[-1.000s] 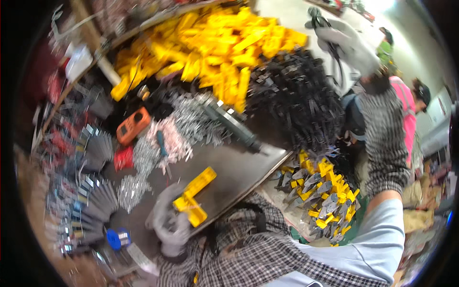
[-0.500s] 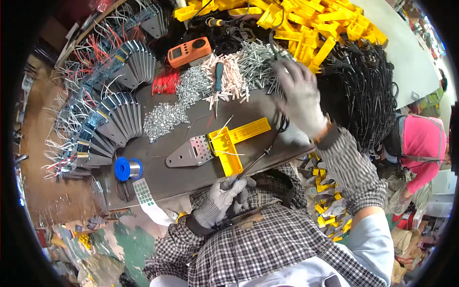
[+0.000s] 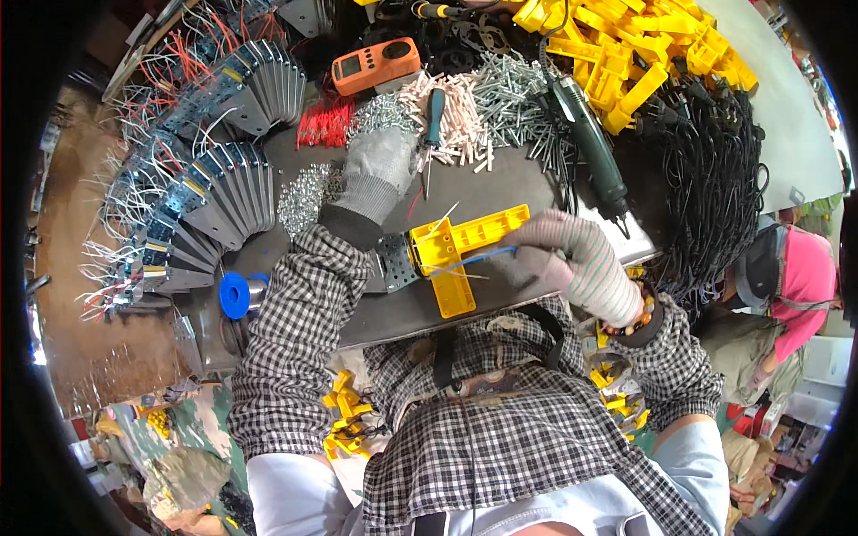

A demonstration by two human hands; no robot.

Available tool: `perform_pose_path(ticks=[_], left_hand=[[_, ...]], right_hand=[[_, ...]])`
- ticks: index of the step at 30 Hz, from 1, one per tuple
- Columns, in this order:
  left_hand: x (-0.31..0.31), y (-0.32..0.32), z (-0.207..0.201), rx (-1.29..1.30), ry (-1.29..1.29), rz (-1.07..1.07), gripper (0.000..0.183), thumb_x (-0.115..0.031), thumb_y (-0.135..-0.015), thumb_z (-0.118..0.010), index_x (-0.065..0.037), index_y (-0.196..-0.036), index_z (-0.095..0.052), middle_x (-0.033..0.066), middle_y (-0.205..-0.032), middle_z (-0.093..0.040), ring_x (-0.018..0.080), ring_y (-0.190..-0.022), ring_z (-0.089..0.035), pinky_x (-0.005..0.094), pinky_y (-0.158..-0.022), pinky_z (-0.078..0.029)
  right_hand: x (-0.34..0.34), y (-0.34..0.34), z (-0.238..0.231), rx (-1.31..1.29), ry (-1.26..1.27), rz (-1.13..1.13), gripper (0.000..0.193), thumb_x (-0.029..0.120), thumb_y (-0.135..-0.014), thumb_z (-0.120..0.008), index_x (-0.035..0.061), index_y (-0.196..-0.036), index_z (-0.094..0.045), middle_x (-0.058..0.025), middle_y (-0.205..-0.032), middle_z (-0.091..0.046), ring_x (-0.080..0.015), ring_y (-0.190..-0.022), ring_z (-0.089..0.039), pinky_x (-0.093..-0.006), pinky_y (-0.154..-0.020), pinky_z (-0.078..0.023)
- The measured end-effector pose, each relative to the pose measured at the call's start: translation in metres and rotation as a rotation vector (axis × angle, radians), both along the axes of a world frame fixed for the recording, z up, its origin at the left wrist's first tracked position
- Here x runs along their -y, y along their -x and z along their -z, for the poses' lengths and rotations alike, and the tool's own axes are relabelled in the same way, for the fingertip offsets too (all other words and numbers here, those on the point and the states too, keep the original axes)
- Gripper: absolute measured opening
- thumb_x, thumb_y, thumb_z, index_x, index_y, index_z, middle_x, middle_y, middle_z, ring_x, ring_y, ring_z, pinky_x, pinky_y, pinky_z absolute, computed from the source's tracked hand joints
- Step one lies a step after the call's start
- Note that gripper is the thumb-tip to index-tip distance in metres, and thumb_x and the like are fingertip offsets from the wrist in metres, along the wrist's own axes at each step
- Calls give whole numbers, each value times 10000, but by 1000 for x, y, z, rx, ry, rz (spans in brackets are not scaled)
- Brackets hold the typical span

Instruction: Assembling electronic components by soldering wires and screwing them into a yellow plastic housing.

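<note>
My left hand (image 3: 380, 170), gloved in grey, reaches over the pile of small silver screws (image 3: 308, 196); its fingertips are hidden by the back of the hand. Below it lies a grey perforated metal plate (image 3: 393, 263), partly covered by my forearm, joined to a yellow plastic housing (image 3: 447, 259). White wires stick out of the housing. My right hand (image 3: 581, 268), in a striped glove, is at the right end of the housing. Its fingers are closed on a blue wire (image 3: 483, 257) that runs across the housing.
A dark electric screwdriver (image 3: 594, 152) points down at the right. Behind are an orange meter (image 3: 375, 67), a hand screwdriver (image 3: 434, 116), pale sleeves (image 3: 460, 112) and yellow housings (image 3: 643, 45). Black cords (image 3: 710, 179) hang right; metal plates (image 3: 241, 188) stand left. Another person (image 3: 804, 277) bends beyond.
My left hand has gone from the cord at the table's front edge up to the screw pile. My right hand has come down to the housing. The electric screwdriver now shows.
</note>
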State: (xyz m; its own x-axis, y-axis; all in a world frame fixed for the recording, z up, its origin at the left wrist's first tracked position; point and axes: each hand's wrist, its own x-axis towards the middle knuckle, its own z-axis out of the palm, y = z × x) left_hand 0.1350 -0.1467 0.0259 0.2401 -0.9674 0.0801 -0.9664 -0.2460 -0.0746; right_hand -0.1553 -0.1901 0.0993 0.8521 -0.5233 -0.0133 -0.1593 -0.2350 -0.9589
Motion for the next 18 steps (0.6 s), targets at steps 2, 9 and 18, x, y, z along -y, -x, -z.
perform_pose_path(ticks=[2, 9, 18], left_hand=[[-8, 0, -3, -70, 130, 21, 96, -99, -804, -622, -83, -896, -603, 111, -832, -599, 291, -812, -636, 409, -712, -523], [-57, 28, -32, -1063, 374, -246, 229, 48, -892, -566, -33, -1097, -630, 11, -934, -667, 72, -748, -594, 194, -616, -462], [-100, 78, -57, -1952, 659, -192, 241, 28, -900, -612, 24, -1140, -604, 105, -1024, -660, 161, -906, -655, 275, -848, -544]], right_hand=[[7, -4, 0, -21, 216, -31, 170, 66, -845, -662, 1, -999, -698, -76, -855, -617, -165, -740, -614, -298, -663, -488], [10, -18, -16, -217, 262, -59, 149, 89, -814, -682, -3, -931, -688, -125, -734, -647, -212, -651, -647, -331, -624, -508], [1, -15, 7, -80, -242, -8, 198, 151, -852, -617, -23, -946, -613, -33, -734, -599, -73, -665, -528, -254, -615, -456]])
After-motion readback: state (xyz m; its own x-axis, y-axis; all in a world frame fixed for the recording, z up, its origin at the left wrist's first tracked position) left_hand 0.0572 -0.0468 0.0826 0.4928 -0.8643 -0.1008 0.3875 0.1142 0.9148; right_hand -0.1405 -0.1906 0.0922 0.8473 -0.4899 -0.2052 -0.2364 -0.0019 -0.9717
